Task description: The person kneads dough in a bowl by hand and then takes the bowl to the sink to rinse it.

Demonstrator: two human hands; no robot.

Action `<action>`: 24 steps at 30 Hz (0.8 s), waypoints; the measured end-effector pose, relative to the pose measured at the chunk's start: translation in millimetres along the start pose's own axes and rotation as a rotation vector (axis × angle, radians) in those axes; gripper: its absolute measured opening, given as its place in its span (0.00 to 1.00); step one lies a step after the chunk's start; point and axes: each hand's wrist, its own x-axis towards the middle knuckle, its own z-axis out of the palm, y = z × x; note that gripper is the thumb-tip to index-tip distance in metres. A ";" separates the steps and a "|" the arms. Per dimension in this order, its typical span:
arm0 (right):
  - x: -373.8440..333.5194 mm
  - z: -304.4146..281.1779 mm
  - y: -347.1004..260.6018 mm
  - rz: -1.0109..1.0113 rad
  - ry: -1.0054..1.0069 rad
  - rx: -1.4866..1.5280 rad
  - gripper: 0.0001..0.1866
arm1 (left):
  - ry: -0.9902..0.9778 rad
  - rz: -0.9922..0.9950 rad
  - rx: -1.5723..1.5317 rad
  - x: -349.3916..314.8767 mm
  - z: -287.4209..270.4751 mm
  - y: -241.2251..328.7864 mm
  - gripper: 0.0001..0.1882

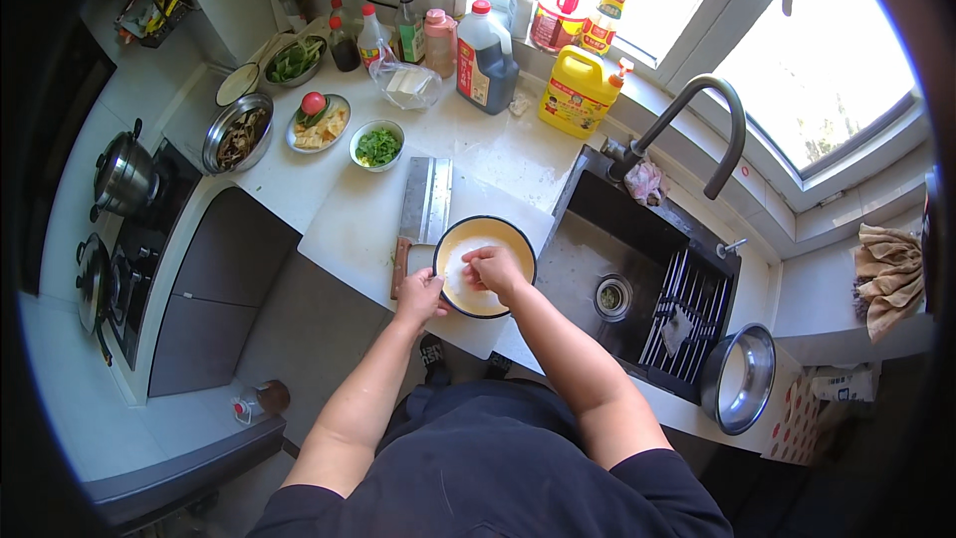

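Note:
A round bowl with a dark rim and a yellow inner wall [523, 279] rests at the near edge of the white cutting board [344, 239]. Some white stuff, its kind unclear, lies in the bowl. My left hand [421, 297] grips the bowl's left rim. Inside the bowl is my right hand [493, 271], its fingers drawn together and pointing left; whatever they may hold is hidden. Just left of the bowl, a cleaver [428, 201] with a wooden handle lies on the board, its broad blade pointing away from me.
Beyond the board stand a bowl of chopped greens [378, 147], a plate of yellowish pieces [324, 132] and a steel bowl [239, 139]. A black sink [588, 239] with a tall faucet [732, 110] is at right. Bottles, including a yellow jug [578, 95], line the back.

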 end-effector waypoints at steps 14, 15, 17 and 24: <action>51.6 2.6 55.7 -0.005 0.200 -0.028 0.10 | -0.029 -0.060 -0.013 1.5 2.5 -3.0 0.11; 55.4 3.1 58.4 -0.019 0.221 0.042 0.10 | -0.026 -0.058 -0.002 1.6 2.7 -1.3 0.11; 54.6 0.4 53.9 -0.073 0.193 -0.293 0.10 | -0.018 -0.051 0.021 0.8 2.6 2.2 0.11; 23.5 -12.2 5.5 0.118 -0.083 0.166 0.09 | -0.047 -0.032 0.033 3.7 -0.8 2.9 0.11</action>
